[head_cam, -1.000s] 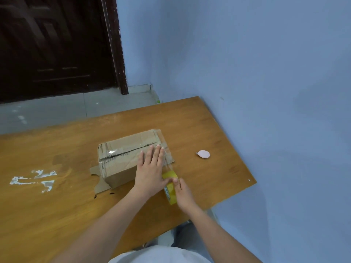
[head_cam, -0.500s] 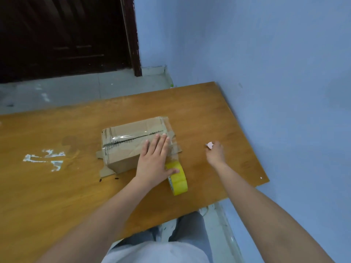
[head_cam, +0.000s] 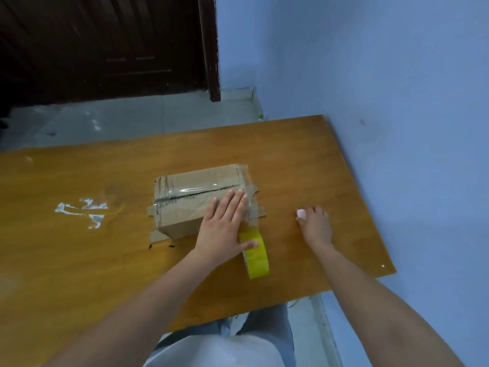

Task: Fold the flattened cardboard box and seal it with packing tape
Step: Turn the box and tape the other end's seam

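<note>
The folded cardboard box (head_cam: 195, 200) lies on the wooden table (head_cam: 105, 260), with clear tape along its top seam. My left hand (head_cam: 225, 226) presses flat on the box's right end, fingers straight, thumb touching the yellow tape roll (head_cam: 255, 254). The roll stands on edge just right of the box, with a strip of clear tape still running from it up onto the box. My right hand (head_cam: 315, 225) rests on the table to the right, its fingers curled around a small white oval object (head_cam: 301, 213).
The table's right edge runs along a blue wall (head_cam: 397, 102). A dark wooden door (head_cam: 105, 43) and grey floor lie beyond the far edge. White tape scraps (head_cam: 79, 210) are stuck on the table at the left. My lap shows below the near edge.
My right hand let go of the tape roll, reached right to the small white object and now closes on it. My left hand stayed pressed on the box.
</note>
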Tool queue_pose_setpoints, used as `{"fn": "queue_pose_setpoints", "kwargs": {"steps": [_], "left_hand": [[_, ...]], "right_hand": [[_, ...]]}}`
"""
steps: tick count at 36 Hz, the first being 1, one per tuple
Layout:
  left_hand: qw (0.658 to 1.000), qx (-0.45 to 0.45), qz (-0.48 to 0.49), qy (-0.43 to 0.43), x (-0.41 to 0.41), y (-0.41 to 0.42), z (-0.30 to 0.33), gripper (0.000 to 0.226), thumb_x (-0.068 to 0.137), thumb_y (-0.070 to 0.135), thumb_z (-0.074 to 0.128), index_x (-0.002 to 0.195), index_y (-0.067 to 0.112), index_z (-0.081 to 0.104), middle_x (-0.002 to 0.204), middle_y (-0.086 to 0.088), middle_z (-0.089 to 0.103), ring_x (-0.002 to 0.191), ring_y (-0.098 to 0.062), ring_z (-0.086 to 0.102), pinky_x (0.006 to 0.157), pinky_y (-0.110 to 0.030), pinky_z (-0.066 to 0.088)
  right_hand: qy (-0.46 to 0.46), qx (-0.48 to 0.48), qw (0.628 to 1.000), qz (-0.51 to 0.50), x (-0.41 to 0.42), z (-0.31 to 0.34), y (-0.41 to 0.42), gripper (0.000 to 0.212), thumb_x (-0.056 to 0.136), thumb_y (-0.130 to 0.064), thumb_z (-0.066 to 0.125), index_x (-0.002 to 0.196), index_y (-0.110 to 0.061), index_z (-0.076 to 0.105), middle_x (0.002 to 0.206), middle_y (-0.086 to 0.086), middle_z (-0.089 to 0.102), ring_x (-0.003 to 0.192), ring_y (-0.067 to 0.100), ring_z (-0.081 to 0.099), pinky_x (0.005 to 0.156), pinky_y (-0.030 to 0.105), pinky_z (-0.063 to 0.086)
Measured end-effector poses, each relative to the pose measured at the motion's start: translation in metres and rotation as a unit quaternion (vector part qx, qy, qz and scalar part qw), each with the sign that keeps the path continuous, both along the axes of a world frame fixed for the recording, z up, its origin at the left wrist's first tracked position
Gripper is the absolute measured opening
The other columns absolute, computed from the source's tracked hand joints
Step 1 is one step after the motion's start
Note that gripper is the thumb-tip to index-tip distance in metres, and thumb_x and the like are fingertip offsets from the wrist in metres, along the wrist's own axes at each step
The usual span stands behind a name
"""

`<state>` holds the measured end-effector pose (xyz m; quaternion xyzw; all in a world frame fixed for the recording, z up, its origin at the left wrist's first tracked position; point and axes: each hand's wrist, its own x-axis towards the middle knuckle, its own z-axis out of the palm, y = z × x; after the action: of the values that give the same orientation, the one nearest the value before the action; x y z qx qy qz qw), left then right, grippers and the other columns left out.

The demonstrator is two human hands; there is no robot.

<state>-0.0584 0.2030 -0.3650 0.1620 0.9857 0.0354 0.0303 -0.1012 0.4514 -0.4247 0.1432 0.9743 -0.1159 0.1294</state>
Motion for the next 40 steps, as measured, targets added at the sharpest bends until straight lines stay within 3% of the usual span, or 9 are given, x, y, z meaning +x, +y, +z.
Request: {"fn": "queue_pose_setpoints", "kwargs": {"steps": [3,6,11,18,31,35,40], "left_hand": [[1.000,0.005,0.003,-0.005,0.000,0.000,0.001,0.106,0.069,0.083,0.027,0.146,0.010,0.031,0.152,-0.007,0.032,0.142,-0.024,0.023,0.113,-0.044,0.013],[1.000,0.006,0.005,-0.013,0.000,0.000,0.002,0.107,0.068,0.083,0.029,0.145,0.010,0.031,0.151,-0.007,0.033,0.142,-0.024,0.023,0.114,-0.043,0.010],[0.999,0.017,0.005,-0.027,0.001,-0.001,0.004,0.107,0.067,0.083,0.031,0.144,0.010,0.034,0.149,-0.007,0.036,0.141,-0.022,0.018,0.114,-0.041,0.004],[0.999,0.031,-0.004,-0.017,0.001,-0.001,0.003,0.108,0.062,0.082,0.048,0.141,0.008,0.041,0.147,-0.007,0.040,0.139,-0.024,0.032,0.113,-0.041,0.006],[0.998,0.058,-0.015,-0.001,0.002,-0.003,0.003,0.111,0.056,0.078,0.064,0.139,0.006,0.043,0.143,-0.010,0.045,0.134,-0.026,0.040,0.111,-0.041,0.008],[0.998,0.062,-0.013,-0.019,0.001,-0.003,0.002,0.106,0.063,0.079,0.048,0.141,0.008,0.033,0.144,-0.010,0.044,0.135,-0.025,0.038,0.112,-0.042,0.007],[0.998,0.057,-0.017,-0.033,0.000,-0.003,0.001,0.103,0.066,0.078,0.030,0.139,0.006,0.044,0.143,-0.010,0.045,0.135,-0.026,0.039,0.112,-0.042,0.007]], "right_hand": [[0.007,-0.100,0.995,0.006,0.007,0.007,-0.008,0.032,0.095,-0.031,0.050,0.116,-0.007,0.058,0.115,0.015,0.055,0.110,0.033,0.051,0.081,0.034,0.041],[0.036,-0.211,0.977,0.006,0.016,0.021,-0.021,0.037,0.093,-0.030,0.056,0.124,-0.010,0.059,0.112,0.015,0.058,0.107,0.029,0.054,0.083,0.029,0.038],[0.094,-0.281,0.955,0.022,0.036,0.052,-0.045,0.028,0.093,-0.024,0.056,0.118,-0.014,0.065,0.102,0.010,0.056,0.097,0.022,0.056,0.073,0.017,0.034],[0.127,-0.273,0.953,0.032,0.058,0.070,-0.071,0.029,0.080,-0.023,0.072,0.103,-0.010,0.061,0.098,0.000,0.058,0.089,0.013,0.054,0.072,0.016,0.036],[0.123,-0.242,0.962,0.019,0.051,0.077,-0.100,0.031,0.081,-0.030,0.070,0.106,-0.015,0.059,0.105,0.000,0.058,0.097,0.015,0.055,0.079,0.028,0.044],[0.123,-0.233,0.964,0.016,0.053,0.078,-0.101,0.031,0.081,-0.033,0.068,0.105,-0.016,0.059,0.105,-0.002,0.057,0.096,0.014,0.055,0.079,0.030,0.045],[0.119,-0.231,0.966,0.014,0.054,0.078,-0.100,0.030,0.082,-0.034,0.068,0.106,-0.018,0.058,0.106,-0.004,0.057,0.097,0.014,0.055,0.080,0.033,0.048]]}}
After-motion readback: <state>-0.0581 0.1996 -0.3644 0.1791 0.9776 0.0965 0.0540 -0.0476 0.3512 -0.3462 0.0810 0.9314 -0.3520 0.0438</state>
